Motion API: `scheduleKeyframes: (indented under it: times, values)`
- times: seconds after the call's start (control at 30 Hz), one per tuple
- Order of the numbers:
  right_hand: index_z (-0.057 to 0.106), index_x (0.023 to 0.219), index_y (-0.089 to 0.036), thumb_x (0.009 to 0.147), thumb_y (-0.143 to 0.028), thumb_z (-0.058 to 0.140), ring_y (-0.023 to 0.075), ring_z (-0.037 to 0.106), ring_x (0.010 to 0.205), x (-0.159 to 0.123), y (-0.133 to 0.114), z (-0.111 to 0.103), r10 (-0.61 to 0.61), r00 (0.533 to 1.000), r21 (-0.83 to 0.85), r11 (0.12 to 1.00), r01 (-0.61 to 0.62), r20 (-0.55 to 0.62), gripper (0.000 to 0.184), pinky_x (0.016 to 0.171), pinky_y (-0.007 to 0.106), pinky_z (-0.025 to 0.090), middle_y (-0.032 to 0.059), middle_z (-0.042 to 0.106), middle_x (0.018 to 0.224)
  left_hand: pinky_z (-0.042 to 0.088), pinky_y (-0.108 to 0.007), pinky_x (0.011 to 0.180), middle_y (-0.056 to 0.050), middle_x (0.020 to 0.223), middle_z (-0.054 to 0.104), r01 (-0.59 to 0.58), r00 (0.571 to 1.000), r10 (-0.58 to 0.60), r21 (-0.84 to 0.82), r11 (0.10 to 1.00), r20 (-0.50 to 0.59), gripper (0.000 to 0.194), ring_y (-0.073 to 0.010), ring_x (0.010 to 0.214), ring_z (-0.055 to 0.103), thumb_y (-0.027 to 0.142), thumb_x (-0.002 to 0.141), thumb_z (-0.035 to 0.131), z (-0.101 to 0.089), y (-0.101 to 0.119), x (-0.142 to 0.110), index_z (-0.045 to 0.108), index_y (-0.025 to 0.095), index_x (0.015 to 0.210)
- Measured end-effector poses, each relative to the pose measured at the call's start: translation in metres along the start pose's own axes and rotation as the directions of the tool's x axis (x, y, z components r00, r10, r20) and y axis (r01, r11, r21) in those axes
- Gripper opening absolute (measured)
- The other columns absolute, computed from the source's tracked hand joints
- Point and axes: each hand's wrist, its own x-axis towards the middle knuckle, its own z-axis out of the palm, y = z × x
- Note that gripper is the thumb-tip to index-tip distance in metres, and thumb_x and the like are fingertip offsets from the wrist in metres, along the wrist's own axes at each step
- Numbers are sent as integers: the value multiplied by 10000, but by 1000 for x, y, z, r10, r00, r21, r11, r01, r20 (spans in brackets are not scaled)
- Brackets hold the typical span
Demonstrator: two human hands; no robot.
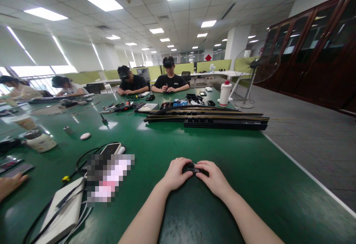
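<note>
A small black plastic part lies between my two hands, low over the green tabletop. My left hand grips its left end, fingers curled over the top and thumb along the near side. On the other end, my right hand holds it the same way, with fingertips and thumb closed round it. My fingers cover both ends, so its exact kind is hidden. Beyond my hands lies a bundle of long black strips with thin yellowish rods along it.
Left of me are a white power bank with cables, a phone and a cup. Another person's hand rests at the far left. A white bottle stands at the back right; several people sit across the table.
</note>
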Motion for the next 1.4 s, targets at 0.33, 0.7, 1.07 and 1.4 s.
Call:
scheduleKeyframes:
  times: [0.33, 0.7, 1.07, 1.4]
  values:
    - [644, 1060, -213, 677, -146, 618, 215, 548, 1075, -2, -2, -8, 38, 994, -19, 999, -37, 99, 389, 984, 381, 380, 70, 639, 1129, 378, -375, 909, -33, 1071, 599, -15, 1000, 15, -5, 1000, -16, 335, -220, 1020, 514, 275, 766, 604, 0, 3, -1, 542, 237, 1093]
    - [613, 1095, -205, 667, -136, 602, 217, 559, 1061, -4, -2, -8, 62, 996, 27, 998, -64, 68, 434, 973, 390, 390, 61, 642, 1124, 374, -386, 915, -40, 1080, 600, -11, 1000, 11, -19, 1000, -19, 335, -226, 1026, 509, 286, 776, 593, 1, 4, -1, 545, 233, 1103]
    - [619, 1084, -201, 668, -145, 605, 219, 568, 1043, -4, -1, -6, 64, 996, 27, 997, -66, 64, 420, 956, 383, 402, 69, 647, 1108, 374, -382, 920, -39, 1097, 596, -14, 1000, 14, 3, 1000, -15, 341, -223, 1042, 507, 271, 776, 597, 1, 2, -1, 541, 226, 1109]
    - [636, 1045, -222, 674, -160, 611, 218, 584, 1000, -4, -2, -7, 44, 998, 30, 998, -46, 54, 377, 925, 386, 421, 57, 664, 1065, 365, -387, 935, -40, 1110, 588, -5, 1000, 5, -1, 1000, -5, 339, -224, 1062, 495, 255, 789, 568, 1, 3, -1, 530, 232, 1125]
